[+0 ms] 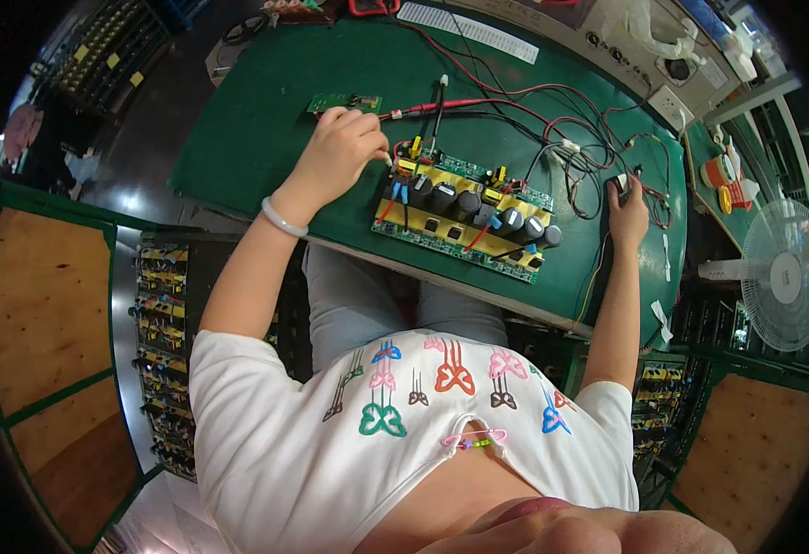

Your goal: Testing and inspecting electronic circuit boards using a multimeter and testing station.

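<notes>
Hands at a green workbench (257, 120), seen from above by head cam. Left hand (342, 148), fingers curled nearly shut, pinches a small pale-tipped part at the left end of a long green circuit board (464, 217); what exactly it grips is too small to tell. White bangle (283, 218) on the left wrist. Board lies flat near the bench's front edge, w/ a row of black cylindrical capacitors (478, 208), yellow strips and small blue parts. Right hand (628, 208) rests well right of the board, fingers bent over a small dark object among tangled red & black wires (571, 138); can't tell if it grips it. Smaller green board (342, 102) sits just beyond the left hand, a red lead running from it. Long white label strip (467, 31) lies at the bench's far edge, beside grey test equipment (626, 46). Yellow rectangular tags (109, 60) dot dark shelving at far left. White desk fan (781, 277) stands at right. Crates of stacked boards (160, 314) sit below left of the bench.
</notes>
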Demonstrator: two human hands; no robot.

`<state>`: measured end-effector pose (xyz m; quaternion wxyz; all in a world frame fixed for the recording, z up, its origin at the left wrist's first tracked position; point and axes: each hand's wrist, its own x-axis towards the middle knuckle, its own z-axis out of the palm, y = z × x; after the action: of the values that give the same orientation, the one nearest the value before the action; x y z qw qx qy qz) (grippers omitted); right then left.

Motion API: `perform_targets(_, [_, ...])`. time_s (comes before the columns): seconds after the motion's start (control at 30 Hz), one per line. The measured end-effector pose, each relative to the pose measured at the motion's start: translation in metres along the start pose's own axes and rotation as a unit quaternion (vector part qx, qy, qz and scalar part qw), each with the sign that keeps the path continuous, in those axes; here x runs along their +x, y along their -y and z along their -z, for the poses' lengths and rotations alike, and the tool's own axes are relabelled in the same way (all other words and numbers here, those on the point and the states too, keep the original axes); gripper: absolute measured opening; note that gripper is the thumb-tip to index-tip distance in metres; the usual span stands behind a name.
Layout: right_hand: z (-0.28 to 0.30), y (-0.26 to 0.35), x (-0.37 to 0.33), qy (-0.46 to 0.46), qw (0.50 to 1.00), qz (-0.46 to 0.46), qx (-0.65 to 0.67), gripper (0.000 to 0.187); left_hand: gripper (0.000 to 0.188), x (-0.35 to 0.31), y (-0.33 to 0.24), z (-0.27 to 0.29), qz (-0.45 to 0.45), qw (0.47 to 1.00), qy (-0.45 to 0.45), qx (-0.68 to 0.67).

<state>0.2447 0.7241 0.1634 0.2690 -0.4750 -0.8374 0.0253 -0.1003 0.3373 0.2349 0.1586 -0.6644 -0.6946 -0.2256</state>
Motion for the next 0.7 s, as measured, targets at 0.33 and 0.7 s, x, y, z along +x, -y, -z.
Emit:
perform_targets(0.33, [0.001, -0.001, 0.001, 0.001, 1.000, -0.001, -0.009, 0.052, 0.009, 0.004, 0.008, -0.024, -0.046, 0.997, -0.056, 0.021])
perform_targets(0.7, [-0.002, -0.007, 0.002, -0.014, 1.000, 0.014, -0.006, 0.056, 0.005, 0.010, 0.009, -0.027, -0.142, 0.981, -0.061, 0.115])
